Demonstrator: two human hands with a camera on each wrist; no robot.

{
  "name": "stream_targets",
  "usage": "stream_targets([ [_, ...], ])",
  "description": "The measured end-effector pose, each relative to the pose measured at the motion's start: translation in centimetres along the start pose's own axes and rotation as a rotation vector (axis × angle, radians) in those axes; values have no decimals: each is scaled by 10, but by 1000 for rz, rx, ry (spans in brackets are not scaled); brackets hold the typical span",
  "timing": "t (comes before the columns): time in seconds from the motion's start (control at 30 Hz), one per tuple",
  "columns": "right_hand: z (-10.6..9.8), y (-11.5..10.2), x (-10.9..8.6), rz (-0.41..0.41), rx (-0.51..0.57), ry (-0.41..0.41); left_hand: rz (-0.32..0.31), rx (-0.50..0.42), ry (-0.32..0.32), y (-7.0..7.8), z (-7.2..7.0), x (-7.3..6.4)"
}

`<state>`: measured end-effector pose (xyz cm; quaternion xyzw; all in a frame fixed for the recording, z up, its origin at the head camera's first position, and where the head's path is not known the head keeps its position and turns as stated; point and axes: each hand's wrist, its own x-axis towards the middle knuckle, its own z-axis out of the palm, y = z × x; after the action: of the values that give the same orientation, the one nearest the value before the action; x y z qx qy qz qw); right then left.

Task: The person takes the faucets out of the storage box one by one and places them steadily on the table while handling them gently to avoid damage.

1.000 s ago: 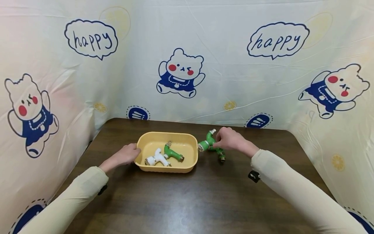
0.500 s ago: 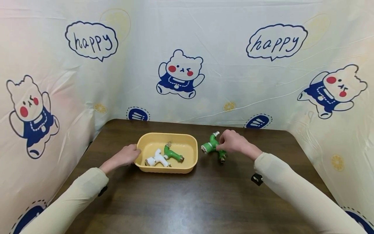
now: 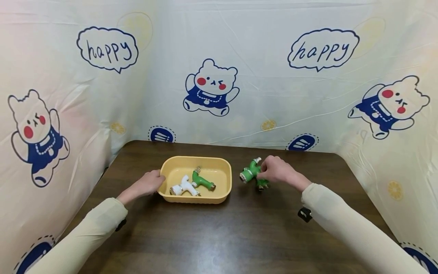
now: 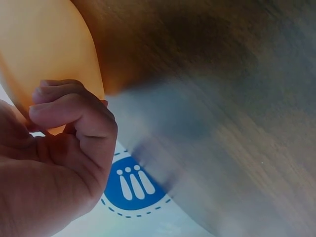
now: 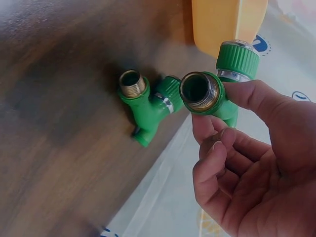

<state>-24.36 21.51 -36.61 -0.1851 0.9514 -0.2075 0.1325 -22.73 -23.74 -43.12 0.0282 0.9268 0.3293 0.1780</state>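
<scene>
My left hand grips the left end of a yellow plastic basin; in the left wrist view its fingers curl at the edge of the basin. Inside the basin lie a white tap and a green tap. To the right of the basin, my right hand pinches another green tap between thumb and fingers. The right wrist view shows that tap's ribbed green knob and its threaded metal end. Below it, a further green tap lies on the table.
The brown wooden table carries everything. Behind it and at both sides hangs a pale cloth printed with bears and the word happy. The basin's right end stands a short way left of the held tap.
My right hand has drawn the held tap a little to the right and nearer to me, away from the basin's rim. The left hand stays on the basin.
</scene>
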Motion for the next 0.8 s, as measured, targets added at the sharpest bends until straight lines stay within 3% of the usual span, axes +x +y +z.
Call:
stream_targets([
  [0.8, 12, 24, -8, 13, 30, 15, 36, -19, 40, -6, 5, 1],
])
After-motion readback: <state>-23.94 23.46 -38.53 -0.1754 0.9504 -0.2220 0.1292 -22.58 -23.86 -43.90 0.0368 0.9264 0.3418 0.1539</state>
